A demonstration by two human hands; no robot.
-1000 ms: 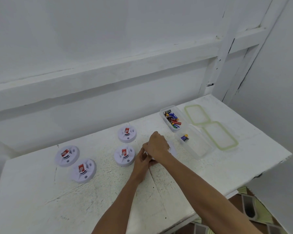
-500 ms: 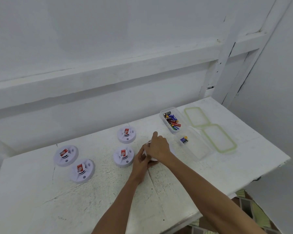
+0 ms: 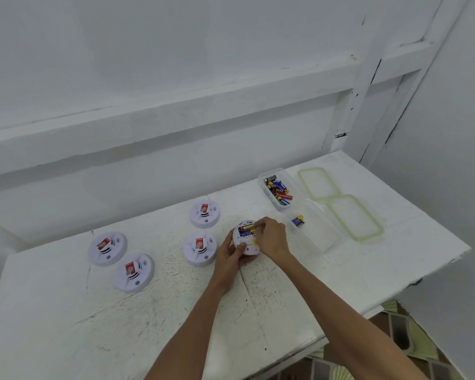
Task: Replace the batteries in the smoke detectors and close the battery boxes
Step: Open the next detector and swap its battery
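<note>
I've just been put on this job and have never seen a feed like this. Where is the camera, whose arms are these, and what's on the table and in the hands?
There is no machine here. One camera sits on a person's head and looks down at their own bare arms. The left hand grips a round white smoke detector, turned so its battery slot shows. The right hand seems to pinch a black and gold battery in that slot. Four more detectors lie to the left on the white table. On the right, the far box holds many batteries and the near box only a few. Two green-rimmed lids lie beside them.
</note>
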